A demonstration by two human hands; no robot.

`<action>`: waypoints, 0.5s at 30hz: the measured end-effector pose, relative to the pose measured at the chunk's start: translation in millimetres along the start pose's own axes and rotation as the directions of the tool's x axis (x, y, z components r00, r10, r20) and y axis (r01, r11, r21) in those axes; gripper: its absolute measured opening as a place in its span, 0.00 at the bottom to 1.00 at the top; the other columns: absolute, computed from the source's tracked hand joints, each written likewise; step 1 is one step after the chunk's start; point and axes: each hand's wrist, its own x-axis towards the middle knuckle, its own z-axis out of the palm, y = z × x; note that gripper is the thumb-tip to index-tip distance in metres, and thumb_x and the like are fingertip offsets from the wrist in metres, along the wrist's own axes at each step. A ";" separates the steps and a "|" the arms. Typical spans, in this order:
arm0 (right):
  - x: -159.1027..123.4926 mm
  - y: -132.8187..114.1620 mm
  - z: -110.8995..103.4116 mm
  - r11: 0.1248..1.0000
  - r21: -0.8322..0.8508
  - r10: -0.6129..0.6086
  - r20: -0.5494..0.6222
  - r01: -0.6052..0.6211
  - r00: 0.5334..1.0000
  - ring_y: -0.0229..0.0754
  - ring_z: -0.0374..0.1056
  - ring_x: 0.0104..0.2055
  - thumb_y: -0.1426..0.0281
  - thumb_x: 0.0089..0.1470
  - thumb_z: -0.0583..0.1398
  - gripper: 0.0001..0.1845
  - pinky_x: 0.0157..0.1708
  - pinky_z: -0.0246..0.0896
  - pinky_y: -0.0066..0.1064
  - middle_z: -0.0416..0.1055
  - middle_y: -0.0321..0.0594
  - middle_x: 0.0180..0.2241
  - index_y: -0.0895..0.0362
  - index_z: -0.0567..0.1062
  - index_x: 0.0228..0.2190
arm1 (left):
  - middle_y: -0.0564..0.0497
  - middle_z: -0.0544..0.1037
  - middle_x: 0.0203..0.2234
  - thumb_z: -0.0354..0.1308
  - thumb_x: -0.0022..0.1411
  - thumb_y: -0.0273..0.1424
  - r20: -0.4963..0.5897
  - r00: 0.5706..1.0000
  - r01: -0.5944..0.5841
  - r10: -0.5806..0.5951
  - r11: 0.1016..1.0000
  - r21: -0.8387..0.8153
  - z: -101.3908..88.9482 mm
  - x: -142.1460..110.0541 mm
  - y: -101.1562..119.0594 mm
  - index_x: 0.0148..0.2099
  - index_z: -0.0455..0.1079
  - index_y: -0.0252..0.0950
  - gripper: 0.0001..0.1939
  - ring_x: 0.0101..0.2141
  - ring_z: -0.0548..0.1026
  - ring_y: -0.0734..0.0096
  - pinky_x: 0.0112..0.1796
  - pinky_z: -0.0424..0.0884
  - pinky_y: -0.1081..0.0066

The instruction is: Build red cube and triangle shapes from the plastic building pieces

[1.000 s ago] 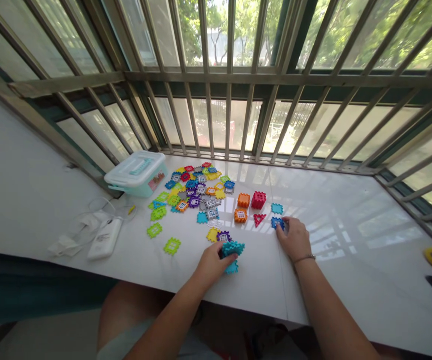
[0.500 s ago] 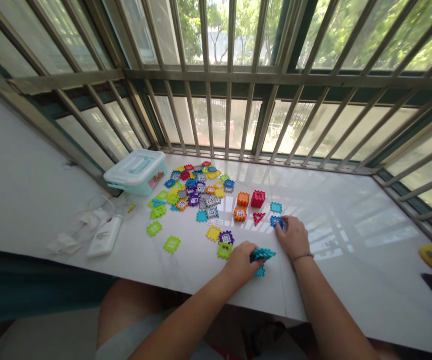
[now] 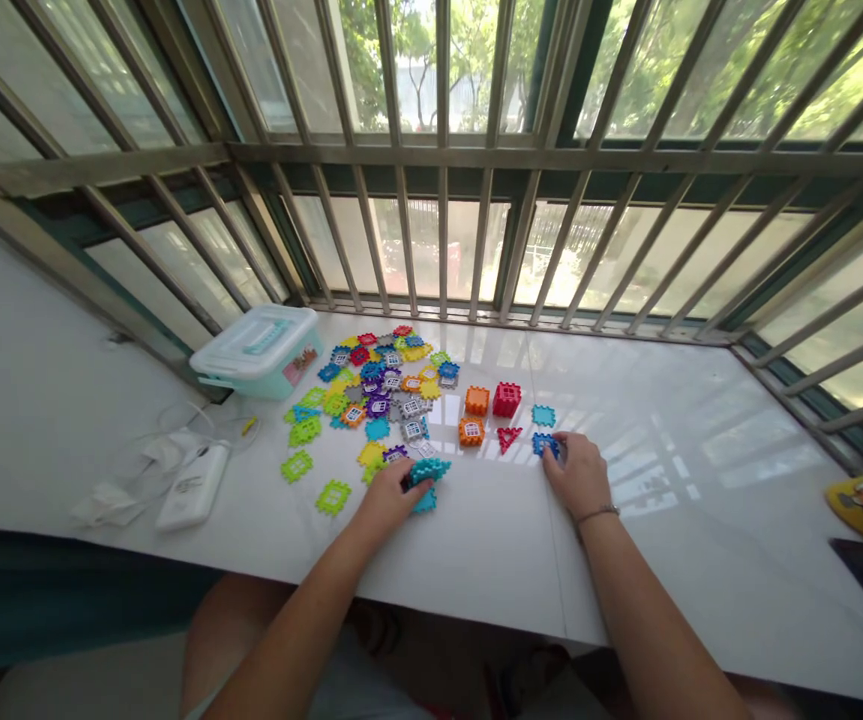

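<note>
The left hand (image 3: 386,500) gripped a teal interlocking block (image 3: 429,470) steadily at lower centre — the right hand (image 3: 577,475) closed lightly over a blue tile (image 3: 545,445), pinning it flat.

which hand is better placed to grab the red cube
Right, probably: the right hand sits closer to the red cube, while the left hand is occupied with the teal block.
</note>
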 end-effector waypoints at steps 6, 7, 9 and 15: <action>-0.4 2.8 1.8 1.000 0.009 -0.014 -0.008 0.014 1.000 0.56 0.72 0.51 0.57 0.66 0.60 0.19 0.52 0.65 0.46 0.79 0.50 0.49 0.55 0.77 0.51 | 0.54 0.73 0.27 0.65 0.66 0.47 -0.016 0.998 0.062 -0.062 0.998 -0.020 3.2 -9.5 6.7 0.34 0.72 0.39 0.17 0.30 0.70 0.66 0.33 0.61 0.68; -0.4 3.0 1.9 1.000 0.008 -0.019 -0.008 0.019 1.000 0.56 0.72 0.51 0.57 0.66 0.60 0.19 0.53 0.65 0.46 0.79 0.50 0.49 0.55 0.77 0.51 | 0.55 0.73 0.27 0.66 0.66 0.46 0.002 0.998 0.068 -0.068 0.997 -0.033 11.2 -11.6 13.5 0.35 0.73 0.39 0.16 0.30 0.70 0.66 0.33 0.61 0.69; -0.6 3.0 2.0 1.000 0.001 -0.018 -0.011 0.018 1.000 0.56 0.72 0.51 0.57 0.65 0.60 0.18 0.53 0.65 0.47 0.79 0.50 0.49 0.54 0.77 0.50 | 0.55 0.75 0.27 0.66 0.67 0.44 0.034 0.997 0.072 -0.070 0.995 -0.074 28.6 -15.5 28.3 0.41 0.77 0.40 0.13 0.29 0.72 0.67 0.33 0.62 0.69; -1.4 3.0 1.1 1.000 -0.013 -0.016 -0.014 0.016 1.000 0.57 0.73 0.51 0.57 0.65 0.61 0.18 0.52 0.66 0.47 0.79 0.49 0.49 0.54 0.77 0.50 | 0.54 0.82 0.32 0.65 0.69 0.41 -0.048 0.995 0.091 -0.091 0.996 -0.004 56.5 -22.3 50.8 0.55 0.78 0.43 0.15 0.32 0.78 0.64 0.36 0.65 0.68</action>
